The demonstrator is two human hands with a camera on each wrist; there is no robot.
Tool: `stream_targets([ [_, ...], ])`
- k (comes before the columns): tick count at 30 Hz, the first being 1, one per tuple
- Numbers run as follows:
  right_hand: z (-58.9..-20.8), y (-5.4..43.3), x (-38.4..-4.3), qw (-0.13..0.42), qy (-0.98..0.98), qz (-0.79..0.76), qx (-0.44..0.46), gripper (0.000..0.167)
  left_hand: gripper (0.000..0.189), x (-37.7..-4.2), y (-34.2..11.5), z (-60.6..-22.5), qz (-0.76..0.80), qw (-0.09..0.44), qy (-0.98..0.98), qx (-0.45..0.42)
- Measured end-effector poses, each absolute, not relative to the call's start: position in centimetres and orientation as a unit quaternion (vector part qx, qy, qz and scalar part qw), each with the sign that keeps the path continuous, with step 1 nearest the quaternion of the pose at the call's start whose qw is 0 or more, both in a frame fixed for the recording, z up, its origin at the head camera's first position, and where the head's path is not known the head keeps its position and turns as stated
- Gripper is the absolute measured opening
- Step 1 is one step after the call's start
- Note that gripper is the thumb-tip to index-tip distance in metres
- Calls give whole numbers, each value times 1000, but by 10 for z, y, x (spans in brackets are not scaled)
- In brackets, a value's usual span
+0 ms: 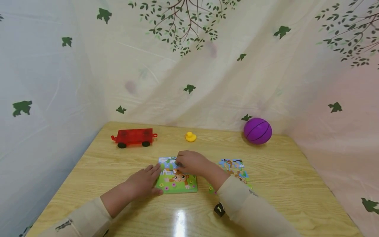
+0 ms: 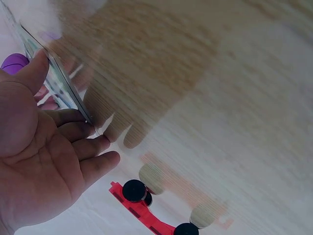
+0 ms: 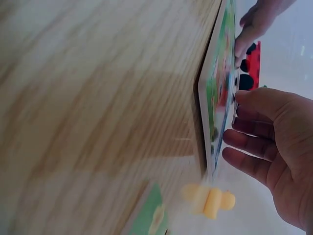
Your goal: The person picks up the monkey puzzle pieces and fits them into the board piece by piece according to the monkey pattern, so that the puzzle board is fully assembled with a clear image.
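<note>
At the left, the left hand (image 1: 142,182) lies along the left edge of the monkey puzzle (image 1: 179,178), its grip relaxed and wrapped round nothing, with the thumb at the near corner. The puzzle lies flat on the table (image 1: 281,174), between the two arms; it looks like a thin, stiff board, probably light enough to skid on smooth wood, so steadying it from this side seems sound. Lifting should go best by the rim, at opposite sides; any loose piece is better pinched by its edges, as thin corners may chip or bend. Over the far part, the right hand (image 1: 193,163) has bent fingers close to the surface; whether its grip pinches a piece I cannot tell, the fingertips being poorly shown. Further right, a second picture (image 1: 231,163) lies partly hidden by the right sleeve (image 1: 247,202).
</note>
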State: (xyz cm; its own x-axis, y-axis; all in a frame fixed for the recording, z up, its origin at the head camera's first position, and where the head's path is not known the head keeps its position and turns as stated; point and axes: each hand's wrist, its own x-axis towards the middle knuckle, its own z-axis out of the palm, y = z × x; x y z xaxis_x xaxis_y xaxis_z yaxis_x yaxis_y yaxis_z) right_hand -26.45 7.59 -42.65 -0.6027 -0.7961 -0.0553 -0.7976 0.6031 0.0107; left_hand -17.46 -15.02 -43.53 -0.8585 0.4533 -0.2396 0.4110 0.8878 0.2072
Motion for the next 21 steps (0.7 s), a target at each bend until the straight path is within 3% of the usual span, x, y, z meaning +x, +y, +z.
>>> stream_targets([
  [21,-436,41,-268,3,894,95,-437,31,86,-174,-149,-434,95,134,961,221],
])
